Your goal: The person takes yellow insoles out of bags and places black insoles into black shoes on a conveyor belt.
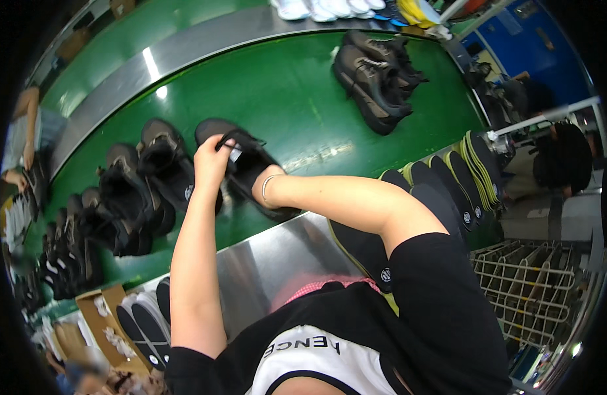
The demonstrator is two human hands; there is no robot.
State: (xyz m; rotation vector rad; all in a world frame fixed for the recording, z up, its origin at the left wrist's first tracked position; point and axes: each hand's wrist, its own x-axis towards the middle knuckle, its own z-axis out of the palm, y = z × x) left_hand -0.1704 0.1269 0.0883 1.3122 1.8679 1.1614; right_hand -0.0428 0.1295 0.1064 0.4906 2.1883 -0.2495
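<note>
A dark shoe (pixel 249 163) lies before me on the green work surface, its toe pointing away and a little left. My left hand (pixel 211 160) is closed on the tongue and laces at its opening. A small white label shows beside those fingers. My right hand (pixel 267 187) reaches into the heel end of the same shoe. Its fingers are hidden inside, so what they hold is not visible. Just left of this shoe stands another dark shoe (pixel 164 155), with a round white mark showing inside it.
More dark shoes (pixel 124 191) line up at the left. A pair of brown-black shoes (pixel 372 79) sits at the far right. Black insoles with yellow-green edges (pixel 442 181) are stacked near my right arm, beside a wire basket (pixel 524 283). A co-worker's hands (pixel 24 168) appear far left.
</note>
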